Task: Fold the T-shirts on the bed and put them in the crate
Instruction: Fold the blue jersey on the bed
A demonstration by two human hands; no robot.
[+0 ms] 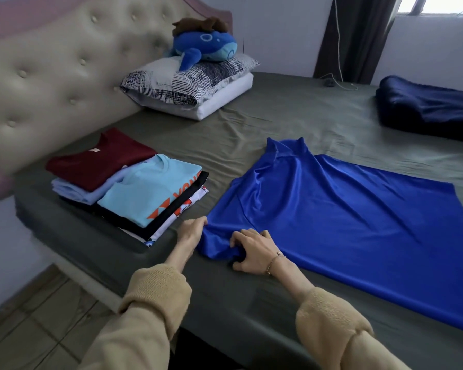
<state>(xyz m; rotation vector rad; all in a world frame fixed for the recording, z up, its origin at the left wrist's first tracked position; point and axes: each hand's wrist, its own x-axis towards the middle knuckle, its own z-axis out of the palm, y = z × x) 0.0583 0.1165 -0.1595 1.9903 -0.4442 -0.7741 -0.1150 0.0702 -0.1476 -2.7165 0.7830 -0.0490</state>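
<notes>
The royal-blue T-shirt (332,209) lies flat on the bed (292,116), long axis running away to the right — both hands pinch its near sleeve, left hand (191,231) at the sleeve's tip, right hand (254,249) bunching cloth, folded stack (134,188) just left
</notes>
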